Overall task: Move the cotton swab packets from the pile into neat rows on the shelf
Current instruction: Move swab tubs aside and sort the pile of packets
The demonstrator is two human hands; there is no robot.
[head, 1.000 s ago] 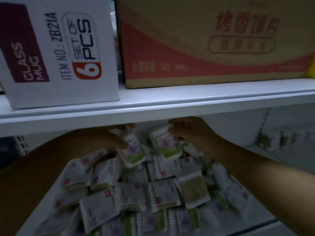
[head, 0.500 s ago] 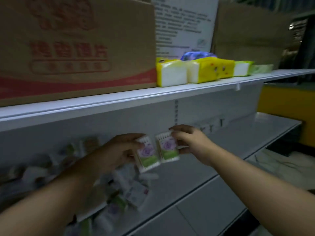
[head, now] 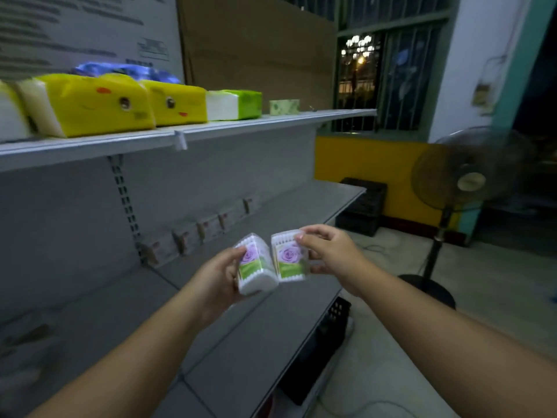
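Purple roses and green bands on clear cotton swab packets (head: 290, 260)
Far left, yellow tissue packs (head: 99, 104) bear cartoon faces; right of them, a green-and-white pack (head: 238, 104) on the grey upper shelf (head: 271, 120).

The two swab packets (head: 257, 267) are shiny clear plastic, the shelf (head: 256, 336) is smooth gray metal, and the tissue packs (head: 99, 107) have glossy wrap.
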